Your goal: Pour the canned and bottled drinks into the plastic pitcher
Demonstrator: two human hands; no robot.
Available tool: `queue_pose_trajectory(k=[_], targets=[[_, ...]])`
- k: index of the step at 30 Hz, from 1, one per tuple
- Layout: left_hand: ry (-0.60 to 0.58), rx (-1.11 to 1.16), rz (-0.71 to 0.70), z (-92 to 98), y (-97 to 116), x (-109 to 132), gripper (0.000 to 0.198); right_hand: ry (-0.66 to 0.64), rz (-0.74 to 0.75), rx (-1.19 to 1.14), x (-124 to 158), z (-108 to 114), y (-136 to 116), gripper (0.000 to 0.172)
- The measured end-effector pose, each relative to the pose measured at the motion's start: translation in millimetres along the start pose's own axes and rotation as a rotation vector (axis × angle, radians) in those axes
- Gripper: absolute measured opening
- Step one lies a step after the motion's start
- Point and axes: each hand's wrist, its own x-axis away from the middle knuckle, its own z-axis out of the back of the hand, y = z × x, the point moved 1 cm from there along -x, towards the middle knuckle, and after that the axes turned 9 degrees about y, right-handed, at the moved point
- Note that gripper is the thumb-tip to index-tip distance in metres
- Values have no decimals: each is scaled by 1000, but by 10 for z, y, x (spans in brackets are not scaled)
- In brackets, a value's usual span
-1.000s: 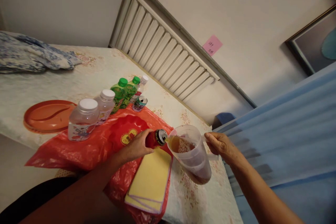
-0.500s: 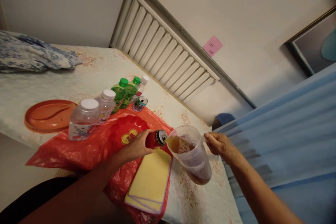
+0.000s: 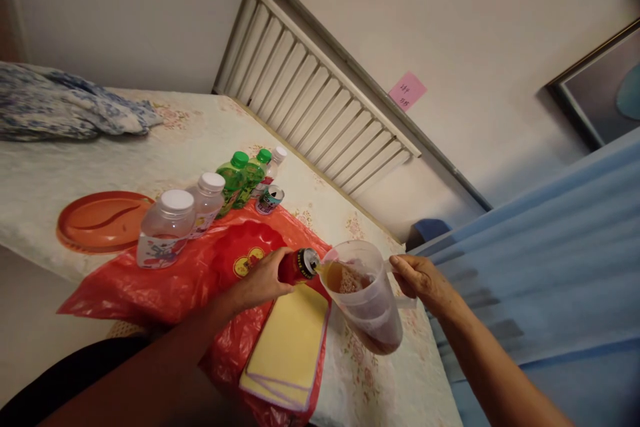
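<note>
My left hand (image 3: pixel 267 275) is closed around a red drink can (image 3: pixel 295 267), tilted with its opened top toward the right. The can's mouth meets the rim of a clear plastic pitcher (image 3: pixel 373 313), and amber liquid (image 3: pixel 333 273) with foam shows at that opening. The handle of the tilted pitcher is in my right hand (image 3: pixel 417 278), fingers wrapped round it. Below the can lie folded yellow cloths (image 3: pixel 290 347) with purple edging. Behind my left hand sits a red scalloped dish (image 3: pixel 225 250) with a yellow emblem, on a red plastic bag (image 3: pixel 165 297).
Clear bottles with white caps (image 3: pixel 167 230), green bottles (image 3: pixel 233 180) and a small can (image 3: pixel 269 200) stand behind the dish. An orange lid (image 3: pixel 103 220) and a patterned cloth (image 3: pixel 65 103) lie at left. A radiator (image 3: pixel 310 87) borders the table; a blue curtain (image 3: pixel 550 267) hangs at right.
The whole view has shifted slightly, so the bottles and lid appear a little farther right. Both hands keep their grips, with the can still tipped at the pitcher's rim.
</note>
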Motion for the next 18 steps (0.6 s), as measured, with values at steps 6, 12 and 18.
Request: queue_pose_trajectory(k=[6,12,18], targets=[[27,-28,24,45,43,16,59,2,-24,-183,8,-107,105,60],[38,1,60,103,61,40,63,84,-45,-406,-69,-250,258,61],[2,56,95,209,98,127,64,195,-24,-684,-209,-408,136,52]])
